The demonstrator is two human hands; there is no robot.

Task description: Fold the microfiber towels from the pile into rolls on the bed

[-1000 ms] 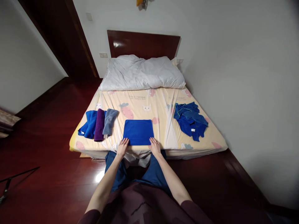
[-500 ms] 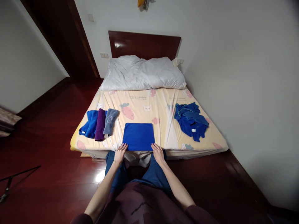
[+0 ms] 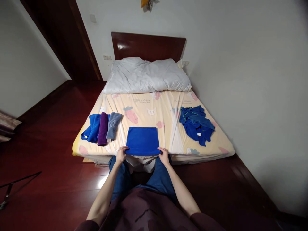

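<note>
A folded bright blue towel (image 3: 142, 140) lies flat near the foot edge of the bed (image 3: 166, 112). My left hand (image 3: 121, 154) pinches its near left corner with the fingers curled. My right hand (image 3: 164, 155) grips the near right corner the same way. Both corners are slightly lifted off the sheet. To the left lie three rolled towels side by side: a blue one (image 3: 91, 127), a purple one (image 3: 103, 128) and a grey one (image 3: 113, 125).
A heap of crumpled blue cloths (image 3: 196, 124) sits on the right side of the bed. A white duvet (image 3: 146, 75) lies bunched at the headboard. Dark red wooden floor surrounds the bed; a wall runs close along its right side.
Both hands slid back from the towel's near edge to its corners and curled closed on them. The towel shifted slightly toward me.
</note>
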